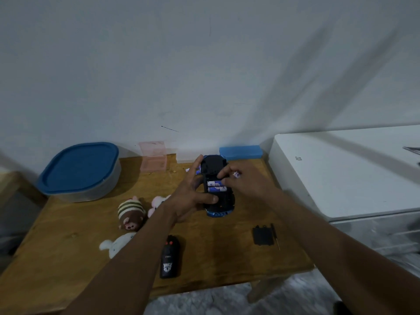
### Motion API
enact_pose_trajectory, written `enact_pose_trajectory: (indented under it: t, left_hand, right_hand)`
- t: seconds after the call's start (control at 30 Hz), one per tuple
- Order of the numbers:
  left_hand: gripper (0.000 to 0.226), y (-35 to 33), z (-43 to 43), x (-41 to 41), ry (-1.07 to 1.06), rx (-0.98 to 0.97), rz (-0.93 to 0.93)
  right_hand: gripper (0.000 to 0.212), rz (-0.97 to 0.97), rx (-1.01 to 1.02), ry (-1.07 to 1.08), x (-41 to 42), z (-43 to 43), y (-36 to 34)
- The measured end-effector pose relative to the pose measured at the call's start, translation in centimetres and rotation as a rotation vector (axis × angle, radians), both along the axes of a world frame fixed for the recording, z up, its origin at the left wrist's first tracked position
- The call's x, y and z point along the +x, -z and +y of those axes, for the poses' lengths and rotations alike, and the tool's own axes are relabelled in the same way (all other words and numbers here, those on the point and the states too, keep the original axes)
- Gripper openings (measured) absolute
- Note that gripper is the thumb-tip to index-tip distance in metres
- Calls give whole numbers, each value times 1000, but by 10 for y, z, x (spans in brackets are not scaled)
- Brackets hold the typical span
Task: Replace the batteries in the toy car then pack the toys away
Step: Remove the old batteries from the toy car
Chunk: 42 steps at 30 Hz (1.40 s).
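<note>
Toy car (pixel 218 189) upturned — left hand (pixel 188 196) gripping

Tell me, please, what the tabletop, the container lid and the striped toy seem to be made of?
The tabletop looks like wood or plywood with a slight sheen: warm brown with faint grain. The container lid looks like matte blue plastic, smooth with a moulded rim. The striped toy seems plush fabric, soft and rounded; blur leaves its texture uncertain.
</note>
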<state>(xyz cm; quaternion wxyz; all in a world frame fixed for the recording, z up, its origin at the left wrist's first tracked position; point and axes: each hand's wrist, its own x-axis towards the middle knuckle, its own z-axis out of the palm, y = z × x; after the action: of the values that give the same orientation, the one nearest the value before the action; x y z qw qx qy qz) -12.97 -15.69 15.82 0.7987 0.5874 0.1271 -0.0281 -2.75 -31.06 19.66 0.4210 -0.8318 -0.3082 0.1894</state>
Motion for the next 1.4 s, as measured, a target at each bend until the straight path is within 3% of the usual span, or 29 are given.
enact_pose_trajectory:
  t: [0.13,0.23,0.47,0.73,0.83,1.03,1.27,1.4]
  left_hand:
    - [107,-2,2,1,120,7,40]
    - [108,-2,3,2,146,-1,57]
    - [110,-2,4,1,200,-3,84]
    - [108,-1,-5,0,225,0,74]
    - [109,1,-4,0,235,-10,69]
    - [106,3,-1,1,230,-53,49]
    - [108,3,3,-2,196,-79,43]
    - [108,6,2,-4,180,-69,55]
  right_hand:
    - [27,-319,-173,-235,4,-1,0]
    - [32,-439,-274,-325,6,0,0]
    - [38,-480,-396,-433,5,1,-3]
    - [12,-477,-420,-535,5,1,-5]
    - [5,-409,-340,-505,3,-3,-4]
    - [21,-289,-40,-320,1,-10,-1]
    - [5,188,295,21,-3,-12,-8]
    - [19,576,445,81,-5,-10,-3]
